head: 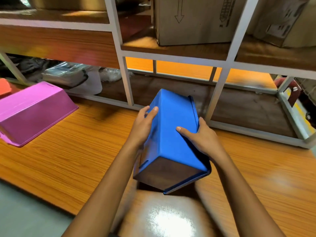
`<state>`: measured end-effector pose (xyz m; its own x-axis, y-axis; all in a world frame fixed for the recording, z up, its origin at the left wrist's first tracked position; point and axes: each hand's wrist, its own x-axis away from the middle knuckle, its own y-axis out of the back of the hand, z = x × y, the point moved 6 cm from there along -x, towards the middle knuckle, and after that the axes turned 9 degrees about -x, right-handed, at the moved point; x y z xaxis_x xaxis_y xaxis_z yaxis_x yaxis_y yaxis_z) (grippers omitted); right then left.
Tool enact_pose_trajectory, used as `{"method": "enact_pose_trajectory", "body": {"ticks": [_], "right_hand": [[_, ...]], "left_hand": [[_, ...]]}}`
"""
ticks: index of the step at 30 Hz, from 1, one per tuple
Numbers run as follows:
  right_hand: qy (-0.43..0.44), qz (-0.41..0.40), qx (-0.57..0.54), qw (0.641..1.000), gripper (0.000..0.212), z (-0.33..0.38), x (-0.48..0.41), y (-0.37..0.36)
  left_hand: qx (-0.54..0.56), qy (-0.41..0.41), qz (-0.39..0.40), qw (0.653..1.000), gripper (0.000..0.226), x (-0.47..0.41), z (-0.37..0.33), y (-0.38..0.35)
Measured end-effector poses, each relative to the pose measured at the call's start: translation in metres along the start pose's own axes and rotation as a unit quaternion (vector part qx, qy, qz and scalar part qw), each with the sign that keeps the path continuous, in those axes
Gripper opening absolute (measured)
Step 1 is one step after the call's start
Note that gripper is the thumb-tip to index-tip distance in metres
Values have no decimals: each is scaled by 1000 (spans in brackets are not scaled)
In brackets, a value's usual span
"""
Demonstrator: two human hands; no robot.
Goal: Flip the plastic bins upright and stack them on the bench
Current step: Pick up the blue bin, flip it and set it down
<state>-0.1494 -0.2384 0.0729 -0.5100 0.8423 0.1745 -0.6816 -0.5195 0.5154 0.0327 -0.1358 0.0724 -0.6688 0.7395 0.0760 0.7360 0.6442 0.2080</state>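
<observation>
Both hands are on the blue bin (172,134), which is lifted clear of the wooden table (68,151) and tilted, its base turned up toward the camera and its rim edge showing low at the near end. The left hand (145,124) presses flat against the bin's left wall, thumb and fingers spread over the upper edge; the right hand (201,137) grips the opposite side, thumb laid across the blue face and fingers wrapped round the far rim. A dark shadow sits on the table right beneath it. Over to the left, the pink bin (32,112) lies upside down on the table, rim flat on the wood, well apart from the blue one. Just behind it, at the frame's left edge, a sliver of an orange bin (4,87) peeks in, too cut off to say how it lies. Behind the table stands a white-framed shelf (126,77) with wooden boards. On its middle board sits a cardboard box (193,21) printed with a downward-pointing arrow outline; other printing on it is too blurred to read. Lower left, plastic-wrapped bundles (68,76) lie under the shelf.
</observation>
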Motion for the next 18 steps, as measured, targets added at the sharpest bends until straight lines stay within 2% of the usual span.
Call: {"method": "enact_pose_trajectory", "body": {"ticks": [1, 3, 6, 9, 11, 13, 15, 16, 18], "right_hand": [[-2, -2, -61, 998, 71, 0, 0, -5], [5, 9, -118, 993, 60, 0, 0, -13], [27, -2, -96, 995, 52, 9, 3, -12], [45, -11, -43, 998, 50, 17, 6, -12], [53, -12, -15, 998, 49, 18, 8, -15], [52, -16, -13, 998, 46, 20, 10, -17], [59, -21, -19, 998, 44, 27, 11, -21], [71, -22, -23, 997, 42, 31, 12, -24], [103, -17, -34, 994, 37, 41, 13, -37]], "left_hand": [[20, 30, 24, 999, 83, 0, 0, -6], [44, 52, 48, 997, 68, 5, 1, -11], [80, 68, 55, 993, 43, 10, 14, -14], [152, 114, 70, 979, 37, 21, 39, -23], [153, 116, 73, 979, 39, 25, 53, -27], [85, 74, 57, 992, 44, 29, 55, -24], [-102, -31, 3, 994, 54, 27, 43, -12], [-202, -74, -27, 976, 59, 26, 35, -6], [-297, -132, -64, 944, 54, 28, 16, 2]]}}
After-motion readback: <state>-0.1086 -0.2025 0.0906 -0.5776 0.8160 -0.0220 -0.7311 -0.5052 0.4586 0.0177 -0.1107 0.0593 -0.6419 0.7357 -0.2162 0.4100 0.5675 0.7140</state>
